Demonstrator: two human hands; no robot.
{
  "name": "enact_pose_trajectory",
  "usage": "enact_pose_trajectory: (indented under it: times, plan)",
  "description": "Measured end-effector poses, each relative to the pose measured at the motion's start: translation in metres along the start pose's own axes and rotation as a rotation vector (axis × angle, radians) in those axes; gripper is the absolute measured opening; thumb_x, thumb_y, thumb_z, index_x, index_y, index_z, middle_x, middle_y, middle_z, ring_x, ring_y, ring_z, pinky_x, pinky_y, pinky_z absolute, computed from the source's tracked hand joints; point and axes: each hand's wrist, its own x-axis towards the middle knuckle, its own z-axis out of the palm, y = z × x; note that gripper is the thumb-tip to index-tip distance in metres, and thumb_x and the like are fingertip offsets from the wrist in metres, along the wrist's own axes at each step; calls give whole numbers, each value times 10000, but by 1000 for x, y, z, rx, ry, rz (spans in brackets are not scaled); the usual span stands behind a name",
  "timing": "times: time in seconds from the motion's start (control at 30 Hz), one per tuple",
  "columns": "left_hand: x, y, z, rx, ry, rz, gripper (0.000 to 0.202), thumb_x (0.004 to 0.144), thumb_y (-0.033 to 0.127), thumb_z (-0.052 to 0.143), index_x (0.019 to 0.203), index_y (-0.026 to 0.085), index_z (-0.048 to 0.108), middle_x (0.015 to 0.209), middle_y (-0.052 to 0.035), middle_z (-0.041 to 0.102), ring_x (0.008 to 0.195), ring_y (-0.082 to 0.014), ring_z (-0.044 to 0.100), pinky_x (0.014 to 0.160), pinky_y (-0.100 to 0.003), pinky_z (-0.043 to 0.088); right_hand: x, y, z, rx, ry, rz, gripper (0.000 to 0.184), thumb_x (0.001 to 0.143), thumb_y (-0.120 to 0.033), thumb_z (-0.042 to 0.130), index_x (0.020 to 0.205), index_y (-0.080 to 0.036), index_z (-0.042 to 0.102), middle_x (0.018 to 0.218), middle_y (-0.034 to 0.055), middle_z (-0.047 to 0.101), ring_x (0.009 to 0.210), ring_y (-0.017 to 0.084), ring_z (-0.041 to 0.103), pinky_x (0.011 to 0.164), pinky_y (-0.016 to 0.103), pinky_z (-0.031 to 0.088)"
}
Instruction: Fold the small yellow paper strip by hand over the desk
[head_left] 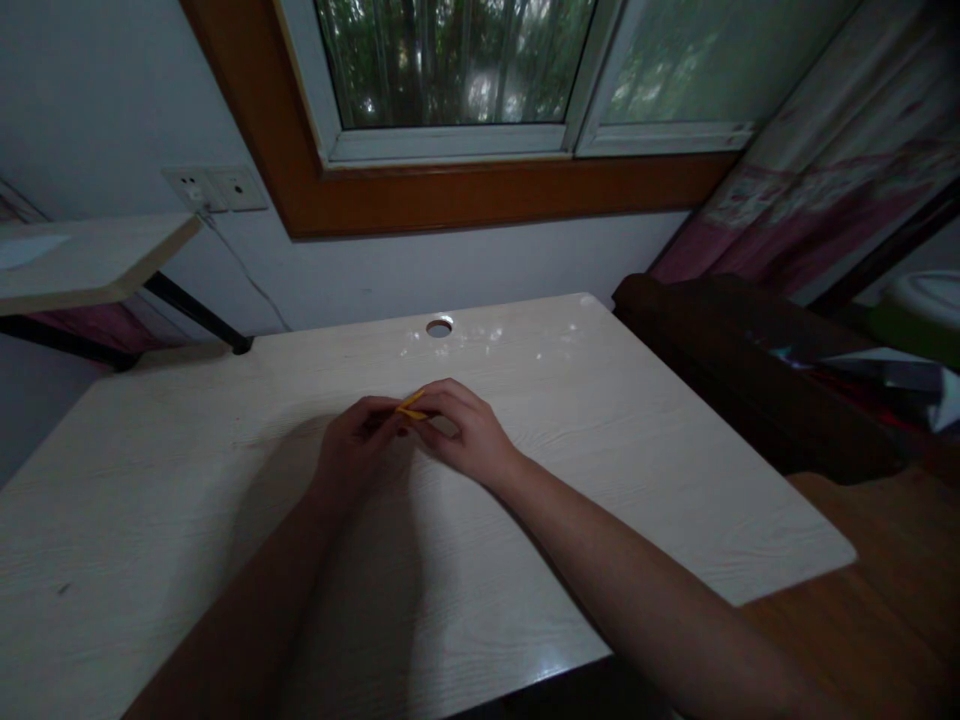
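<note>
Left grip (351, 438) and right grip (472, 430) fingertip-pinch yellow piece (413, 413).

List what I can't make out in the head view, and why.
- Yellow item: full shape, head view; partly hidden by the left hand and right hand.
- Shelf: left end, head view; cut off by the left edge.
- Dark mark on the tabletop: too small to identify, head view.

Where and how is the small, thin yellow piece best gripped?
Pinch the small, thin yellow piece from the left, probably at its left end: two slim strips seem to meet there, at the left hand, and splay toward the right hand.
</note>
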Motion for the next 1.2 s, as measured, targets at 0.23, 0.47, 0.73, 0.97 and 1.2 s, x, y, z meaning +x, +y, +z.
enact_pose_trajectory:
  times: [0.23,0.47,0.73,0.97,1.2]
  plan:
    - [0,-1,-2,199,-20,36,224,857,373,636,1002,211,691,915,-40,745,790,-177,712,754,-300,575,0,-1,1,-35,1,59,179,893,-254,600,1068,-239,635,1076,75,613,955,182,604,836,347,548]
    - [1,2,-1,364,-22,108,193,881,361,610,986,224,696,927,-25,738,820,-164,692,777,-276,544,1,1,4,-63,82,60,105,885,-227,608,983,-233,646,1081,76,592,1006,181,590,842,341,552]
    - [0,5,2,412,-32,165,210,896,371,584,986,212,689,916,-28,733,803,-157,686,755,-261,547,-1,5,7,-51,122,59,120,877,-182,597,976,-222,652,1121,78,563,1009,169,592,809,314,569]
    - [0,7,3,440,-44,185,198,906,349,571,1008,219,679,945,-27,729,815,-154,687,754,-263,556,-2,7,8,-70,104,58,112,866,-163,604,946,-222,657,1127,82,572,1015,183,590,831,345,557]
    - [-2,-1,4,495,-49,225,198,905,312,564,1053,218,655,982,-31,732,824,-159,701,780,-281,562,-2,10,9,-54,73,54,141,854,-136,593,961,-204,656,1070,80,599,990,177,599,839,332,544]
